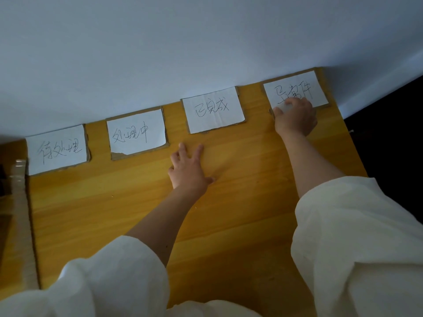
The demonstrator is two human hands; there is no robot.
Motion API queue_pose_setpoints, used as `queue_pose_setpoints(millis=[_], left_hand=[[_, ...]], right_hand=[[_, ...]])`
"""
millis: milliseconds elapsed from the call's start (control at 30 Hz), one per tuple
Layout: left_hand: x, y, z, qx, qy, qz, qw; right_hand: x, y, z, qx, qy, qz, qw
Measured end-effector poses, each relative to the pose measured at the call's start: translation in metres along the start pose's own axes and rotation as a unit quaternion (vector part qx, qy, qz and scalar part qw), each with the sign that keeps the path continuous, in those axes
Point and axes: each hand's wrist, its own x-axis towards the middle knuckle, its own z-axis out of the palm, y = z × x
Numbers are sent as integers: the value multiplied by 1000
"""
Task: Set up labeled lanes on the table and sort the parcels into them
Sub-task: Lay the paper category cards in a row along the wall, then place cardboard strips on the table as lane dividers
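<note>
Several white handwritten label cards on cardboard backing lie in a row along the far edge of the yellow wooden table (229, 202), against the wall. From the left: first card (57, 151), second card (136, 133), third card (214, 110), fourth card (295, 88). My right hand (295, 116) rests on the lower edge of the fourth card, fingers curled over a small pale translucent object that I cannot identify. My left hand (188, 168) lies flat on the bare table below the third card, fingers spread. No parcels are in view.
A cardboard strip with clear tape (18, 202) runs along the table's left edge. A pale wall (183, 42) stands directly behind the cards. Right of the table is dark floor (393, 133). White sleeves cover both my forearms near the camera.
</note>
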Motion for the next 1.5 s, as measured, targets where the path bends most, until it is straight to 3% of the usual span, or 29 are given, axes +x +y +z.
queue_pose_setpoints(millis=[267, 467, 733, 1000, 1167, 1500], left_hand=[[-2, -9, 1, 13, -25, 25, 999], [-24, -44, -2, -181, 14, 43, 983], [-103, -119, 16, -305, 35, -43, 951], [-168, -203, 29, -355, 162, -138, 910], [-192, -263, 39, -362, 224, -202, 882], [-230, -380, 63, -411, 259, -300, 821]], right_hand=[[-17, -9, -12, -20, -66, -23, 997], [-78, -19, -28, 90, -91, -57, 990], [-188, -41, -36, 162, -206, -151, 953], [-303, -81, -31, 127, -328, -231, 907], [-366, -109, -17, 127, -363, -240, 891], [-471, -163, 29, 83, -434, -220, 869]])
